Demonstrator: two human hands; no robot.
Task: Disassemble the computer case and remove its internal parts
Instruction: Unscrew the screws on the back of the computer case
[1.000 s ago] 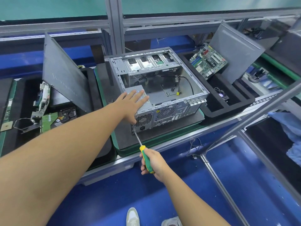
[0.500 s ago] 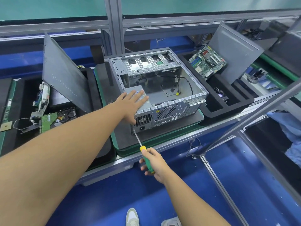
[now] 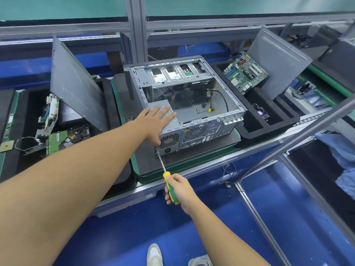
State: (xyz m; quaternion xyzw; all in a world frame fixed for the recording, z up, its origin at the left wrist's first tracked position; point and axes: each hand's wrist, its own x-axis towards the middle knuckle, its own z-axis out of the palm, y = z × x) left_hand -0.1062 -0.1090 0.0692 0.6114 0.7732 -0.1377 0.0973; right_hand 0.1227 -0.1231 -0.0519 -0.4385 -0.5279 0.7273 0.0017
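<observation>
An open grey computer case lies on its side on a dark mat, rear panel facing me. The power supply sits in its near left corner. My left hand rests flat on top of the power supply, fingers straight and spread. My right hand grips the green and yellow handle of a screwdriver. The screwdriver's tip meets the lower left corner of the rear panel, beside the power socket. A black cable with a yellow plug lies loose inside the case.
A black foam tray on the right holds a motherboard and a leaning side panel. Another side panel leans over a left tray with boards and a fan. A diagonal metal bar crosses at right.
My right hand has shifted its hold on the screwdriver handle slightly, as in turning it. My left hand stays flat on the power supply.
</observation>
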